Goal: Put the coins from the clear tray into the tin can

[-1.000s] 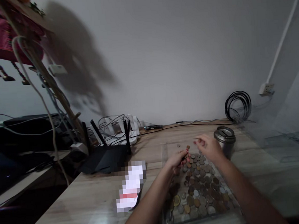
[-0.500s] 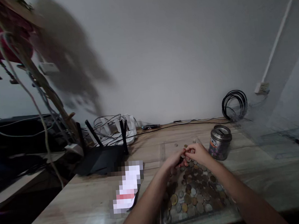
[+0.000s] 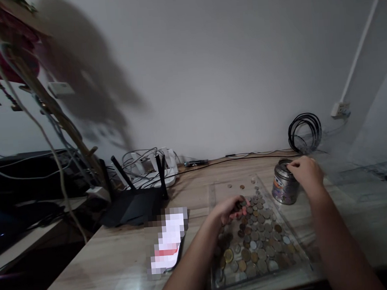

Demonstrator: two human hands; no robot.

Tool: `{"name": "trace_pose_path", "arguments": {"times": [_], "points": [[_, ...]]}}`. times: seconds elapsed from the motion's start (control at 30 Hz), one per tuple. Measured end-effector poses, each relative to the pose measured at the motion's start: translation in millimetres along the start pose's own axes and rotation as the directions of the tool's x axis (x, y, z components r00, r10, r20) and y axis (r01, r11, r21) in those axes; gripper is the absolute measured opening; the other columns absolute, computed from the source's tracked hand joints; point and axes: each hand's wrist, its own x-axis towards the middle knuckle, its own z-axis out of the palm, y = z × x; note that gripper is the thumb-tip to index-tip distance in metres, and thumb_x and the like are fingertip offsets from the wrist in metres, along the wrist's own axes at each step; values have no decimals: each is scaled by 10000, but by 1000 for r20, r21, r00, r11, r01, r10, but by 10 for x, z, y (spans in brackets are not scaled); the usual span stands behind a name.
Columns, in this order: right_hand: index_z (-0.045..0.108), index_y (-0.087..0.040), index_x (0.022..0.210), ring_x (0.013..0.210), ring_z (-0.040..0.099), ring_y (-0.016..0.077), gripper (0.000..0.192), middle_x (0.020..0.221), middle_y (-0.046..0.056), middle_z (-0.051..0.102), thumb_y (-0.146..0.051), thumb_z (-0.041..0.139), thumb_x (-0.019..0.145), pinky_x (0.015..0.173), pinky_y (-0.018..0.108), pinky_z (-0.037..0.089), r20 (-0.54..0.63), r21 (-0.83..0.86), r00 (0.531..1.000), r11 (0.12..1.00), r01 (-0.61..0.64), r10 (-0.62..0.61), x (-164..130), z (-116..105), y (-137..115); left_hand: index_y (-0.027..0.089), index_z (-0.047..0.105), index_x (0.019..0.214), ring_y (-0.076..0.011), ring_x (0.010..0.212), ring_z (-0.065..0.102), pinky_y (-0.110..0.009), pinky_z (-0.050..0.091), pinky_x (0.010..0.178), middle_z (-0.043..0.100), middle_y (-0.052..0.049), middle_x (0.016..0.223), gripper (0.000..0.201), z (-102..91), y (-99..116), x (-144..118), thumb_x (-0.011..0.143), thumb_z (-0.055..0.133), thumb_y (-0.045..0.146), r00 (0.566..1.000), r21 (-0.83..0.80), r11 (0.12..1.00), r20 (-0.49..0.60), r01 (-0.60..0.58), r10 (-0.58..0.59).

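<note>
From the head camera, the right hand [image 3: 304, 171] sits over the top of the small metal tin [image 3: 283, 184], fingers pinched together at its lid; whether a coin is held between them cannot be told, as the fingertips hide the spot. The tin stands upright on the counter [image 3: 115, 261], just beside the far right corner of the clear tray [image 3: 216, 192], touching or nearly touching it. The left hand [image 3: 231, 207] is cupped, loosely clenched around a few coins, resting over the far left part of the coins [image 3: 256, 242] spread flat across the tray. Two or three loose coins lie apart near the tray's far edge. A black router [image 3: 134, 204] and a phone [image 3: 169, 244] lie to the left, well apart from the tray, and a coil of cable [image 3: 305, 132] hangs by the wall behind the tin. To do this well, it seems best to hold each coin on edge and line it up with the lid's opening, keeping the tin from tipping, while the left hand holds its coins level above the tray so that any slip lands back among the rest.
</note>
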Motion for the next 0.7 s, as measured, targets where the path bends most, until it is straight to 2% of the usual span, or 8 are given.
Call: {"name": "trace_pose_path", "arguments": {"times": [0.13,0.2,0.27,0.3,0.4,0.47,0.57,0.7], "points": [[706,-198,847,789,526,206,261,878,86,630,-337,501,764,641,298,379,-243,142,968,984,103,-66,-143,-18,-179,139,606,780,-19,298,234,-195,73,352,568,12,500,269,34,-25,-8,795,506,388,995,100,990,32,-100,98],[691,-183,882,758,536,182,267,849,79,628,-309,474,793,666,288,398,-285,304,950,929,213,-125,-263,23,-324,130,613,759,-17,304,234,-196,73,355,566,9,495,311,50,-27,-11,785,534,430,990,101,985,24,-138,136],[688,-169,852,691,546,157,250,782,65,637,-302,485,792,627,262,411,-119,499,953,813,301,-279,-413,127,-498,123,614,734,-16,306,236,-195,70,353,555,11,482,352,61,-24,-15,764,560,470,986,99,981,21,-164,163],[687,-166,847,663,551,147,239,759,58,645,-305,504,782,601,250,415,15,595,925,747,297,-380,-495,198,-589,123,609,712,-16,304,236,-195,69,350,545,13,474,372,64,-22,-16,754,566,490,985,97,980,17,-175,174],[688,-159,837,651,579,142,218,742,45,676,-312,560,748,595,238,437,332,768,737,623,152,-589,-723,422,-830,136,555,618,-15,295,231,-189,61,341,494,31,433,430,71,-13,-19,742,548,548,979,78,979,-55,-190,195],[686,-154,784,638,588,142,206,711,42,681,-317,568,745,607,243,447,405,800,680,597,60,-612,-820,518,-924,147,520,590,-16,288,226,-185,50,339,454,42,408,463,74,-3,-24,754,507,580,978,57,983,-107,-175,181],[680,-158,732,611,586,143,202,668,41,675,-324,566,743,588,245,445,392,788,734,614,43,-554,-804,502,-918,152,518,626,-13,279,200,-182,30,340,435,50,411,482,75,12,-33,790,431,597,985,1,989,-97,-145,144],[667,-164,722,622,589,161,224,670,56,668,-377,598,704,583,257,436,106,657,964,745,115,-242,-455,213,-614,151,523,659,-14,277,195,-178,15,345,445,37,424,495,51,2,-9,841,322,565,993,-85,992,-66,-99,93]]}}
